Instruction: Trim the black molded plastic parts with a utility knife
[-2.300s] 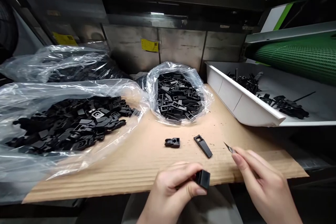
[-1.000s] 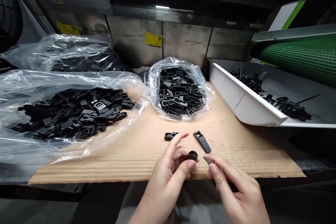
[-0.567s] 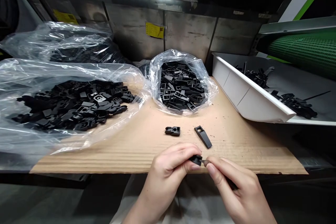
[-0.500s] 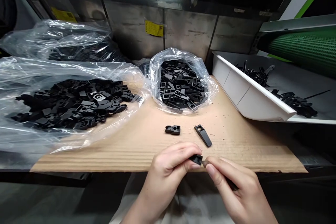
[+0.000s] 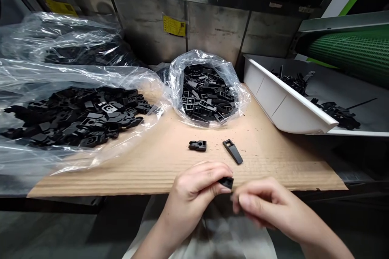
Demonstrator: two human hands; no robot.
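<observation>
My left hand (image 5: 197, 186) is closed around a small black plastic part (image 5: 226, 182), whose hollow end sticks out past the thumb and forefinger. Just right of it, my right hand (image 5: 258, 202) is curled, its fingertips smeared by motion. What those fingers hold is hidden or too blurred to name. Beyond the hands, a short black notched plastic piece (image 5: 197, 145) lies on the cardboard sheet (image 5: 146, 170). To its right rests a longer, tapered black plastic piece (image 5: 233, 151) with a square opening at one end.
A clear bag (image 5: 174, 89) of tapered black parts stands at the back middle. Another clear plastic bag (image 5: 152, 79) at left holds black blocky parts (image 5: 91, 117), with more bagged parts behind. At right is a white tray (image 5: 282, 109) containing black parts (image 5: 337, 115).
My right hand has drawn slightly away from the part, and the pointed tip seen at its fingers is no longer distinct. The left hand keeps its hold. The view has shifted slightly.
</observation>
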